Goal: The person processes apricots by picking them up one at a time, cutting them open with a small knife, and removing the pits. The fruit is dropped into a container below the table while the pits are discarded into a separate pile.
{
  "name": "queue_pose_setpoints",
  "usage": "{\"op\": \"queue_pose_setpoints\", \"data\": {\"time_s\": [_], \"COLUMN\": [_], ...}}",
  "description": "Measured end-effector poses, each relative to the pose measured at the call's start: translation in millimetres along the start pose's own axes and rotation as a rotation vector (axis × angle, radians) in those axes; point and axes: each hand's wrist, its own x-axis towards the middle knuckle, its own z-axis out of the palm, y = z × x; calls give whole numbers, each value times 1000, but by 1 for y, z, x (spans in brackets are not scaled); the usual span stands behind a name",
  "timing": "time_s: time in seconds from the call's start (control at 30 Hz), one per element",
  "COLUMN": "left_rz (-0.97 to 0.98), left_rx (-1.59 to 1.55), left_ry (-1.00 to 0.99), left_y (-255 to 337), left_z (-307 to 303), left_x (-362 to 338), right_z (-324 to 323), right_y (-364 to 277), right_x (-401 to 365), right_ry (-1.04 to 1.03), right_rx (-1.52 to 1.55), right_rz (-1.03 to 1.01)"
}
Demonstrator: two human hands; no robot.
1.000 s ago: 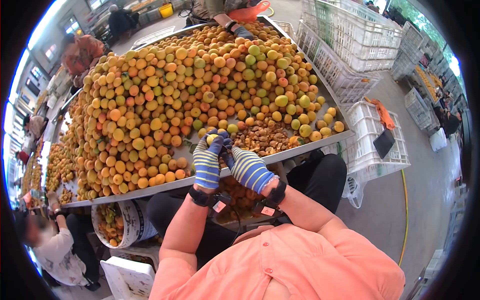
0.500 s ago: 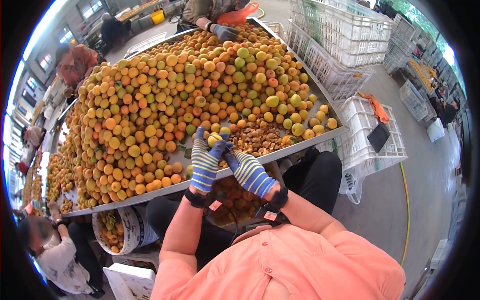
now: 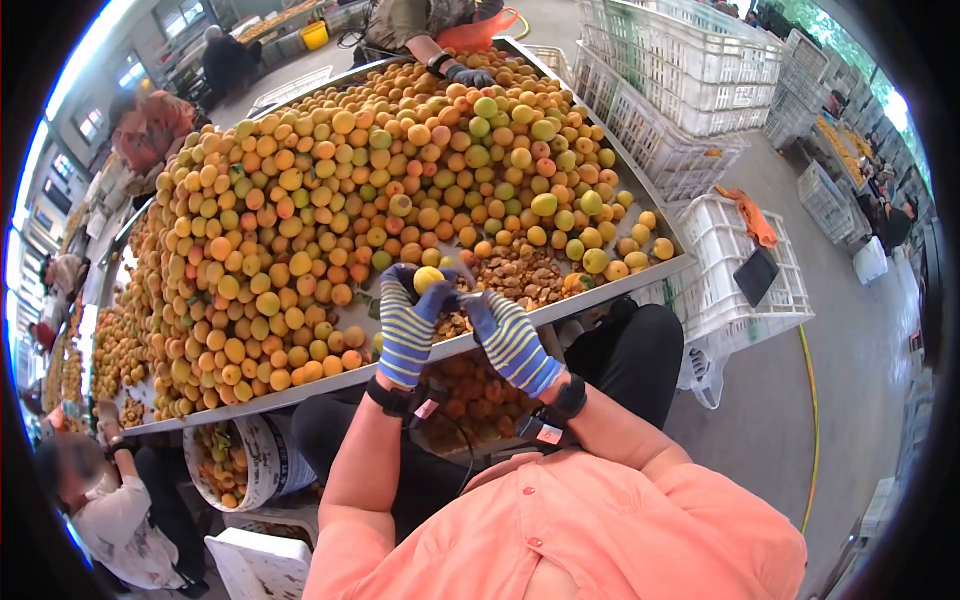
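The apricot (image 3: 429,279) sits in the fingertips of my left hand (image 3: 408,330), raised just above the near rim of the metal table (image 3: 300,383). My left fingers curl up around it from below and from the side, closed on the fruit. My right hand (image 3: 512,342) is just beside it, lower and to the right, with its dark fingertips (image 3: 470,301) pointing at the fruit. Right behind the apricot lies a brown pile of pits (image 3: 525,272), and beyond that the big heap of apricots (image 3: 400,170) covers the table.

My left fingers hide the lower half of the apricot, so I can't tell whether it is whole or cut. I can't tell either whether my right fingertips touch it, or whether that hand grips anything; its fingers are bent, but what lies between them is too small to read. Below my wrists, a container of orange fruit (image 3: 475,395) under the table is mostly covered by my arms. The bucket (image 3: 262,450) to my left is partly cut off by the table edge.

The part of the apricot that shows is round, smooth and pale yellow, lighter than the orange fruit nearby. Both of my gloves are striped blue and yellow with dark tips.
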Motion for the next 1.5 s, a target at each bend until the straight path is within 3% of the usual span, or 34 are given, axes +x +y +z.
{"op": "queue_pose_setpoints", "data": {"time_s": [0.07,0.17,0.27,0.4,0.53,0.73,0.83,0.87,0.97,1.1,1.23,1.27,1.37,1.4,1.5], "left_rz": [-9,16,-28,80,163,24,-253,-295,-291,151,101,177,426,341,367], "left_rx": [-19,19,26,-5,876,112,-47,-154,-242,516,872,849,972,938,683], "left_ry": [-42,-74,-5,0,-62,-36,11,-37,62,-14,43,50,81,65,52], "left_y": [0,-15,-41,-53,-11,-28,-40,-47,-40,-23,-10,-16,-22,-21,-22], "left_z": [0,4,9,7,11,19,12,8,19,23,24,20,20,22,32], "left_x": [-3,-6,-8,-1,-13,-12,-12,-8,-8,-19,-22,-21,-18,-19,-19], "right_z": [3,7,6,17,17,0,-7,-8,-6,11,25,28,34,32,22], "right_y": [2,1,-6,13,13,-7,-3,-5,-9,-1,18,28,38,27,4], "right_x": [4,17,22,21,20,21,25,26,25,20,16,17,18,17,18], "right_ry": [189,289,236,250,291,201,156,164,109,187,195,184,239,269,305], "right_rx": [-3,-21,-118,-53,22,-232,-303,-355,-424,-294,-87,50,287,208,-116], "right_rz": [18,-234,-175,-148,-162,-219,-337,-364,-315,-121,6,117,166,128,-19]}}
